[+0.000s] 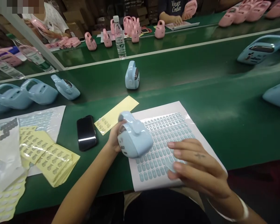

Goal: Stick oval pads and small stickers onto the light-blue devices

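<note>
My left hand (115,137) is wrapped around a light blue plastic casing with a carry handle (138,141), tilted above the near edge of the table. Under it lies a white sheet (177,107) covered with rows of small light blue oval stickers (156,154). My right hand (196,166) hovers over the right part of that sheet, slightly blurred. Between its thumb and forefinger shows a pale blue oval sticker (170,163); the other fingers are stretched out. Past the casing, a yellow sticker strip (118,113) rests on the green table.
A black phone (86,133) lies left of my left arm. Yellow sticker sheets (53,161) pile up farther left. Blue casings (132,76) stand on the green conveyor (177,65), with a water bottle (119,39) behind. Across it, people handle pink casings (160,30).
</note>
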`<state>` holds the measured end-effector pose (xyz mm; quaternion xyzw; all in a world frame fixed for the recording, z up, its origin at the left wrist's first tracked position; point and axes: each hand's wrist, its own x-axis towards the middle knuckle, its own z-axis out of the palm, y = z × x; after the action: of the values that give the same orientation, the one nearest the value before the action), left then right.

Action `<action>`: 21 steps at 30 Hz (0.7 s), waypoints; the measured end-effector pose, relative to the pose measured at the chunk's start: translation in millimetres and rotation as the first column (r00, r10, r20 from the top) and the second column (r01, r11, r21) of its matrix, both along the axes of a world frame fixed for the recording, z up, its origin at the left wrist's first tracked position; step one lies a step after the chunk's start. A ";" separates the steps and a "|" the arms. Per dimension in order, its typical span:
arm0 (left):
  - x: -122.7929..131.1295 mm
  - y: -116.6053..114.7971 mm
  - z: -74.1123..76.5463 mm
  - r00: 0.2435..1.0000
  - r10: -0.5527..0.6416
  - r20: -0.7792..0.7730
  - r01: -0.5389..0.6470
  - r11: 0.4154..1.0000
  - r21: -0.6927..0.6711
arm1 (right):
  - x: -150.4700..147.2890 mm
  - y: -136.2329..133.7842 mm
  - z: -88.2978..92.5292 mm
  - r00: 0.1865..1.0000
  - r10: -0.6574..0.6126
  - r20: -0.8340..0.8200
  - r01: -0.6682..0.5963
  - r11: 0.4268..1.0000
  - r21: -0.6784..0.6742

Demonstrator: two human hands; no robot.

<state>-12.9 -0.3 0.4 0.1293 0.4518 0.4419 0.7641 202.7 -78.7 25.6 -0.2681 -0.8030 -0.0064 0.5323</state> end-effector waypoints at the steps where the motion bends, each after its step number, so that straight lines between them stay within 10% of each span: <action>1: 4.4 -3.6 3.9 0.999 -0.032 -0.010 0.031 0.998 -0.051 | -8.0 7.9 4.4 0.999 0.029 -0.037 -0.029 0.999 0.022; 7: 15.2 -15.1 7.4 0.986 -0.169 0.008 0.169 0.978 -0.122 | -30.5 30.0 -5.2 0.981 0.094 -0.168 -0.091 0.996 0.026; 21: 12.6 -14.0 10.7 0.995 -0.091 -0.052 0.083 0.987 -0.135 | -30.8 31.9 -5.0 0.986 0.104 -0.127 -0.109 0.994 -0.029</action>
<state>-0.3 -14.3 11.1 0.1105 0.4959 0.3731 0.7763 171.9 -46.8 20.6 -0.2340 -0.7812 0.0531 0.5763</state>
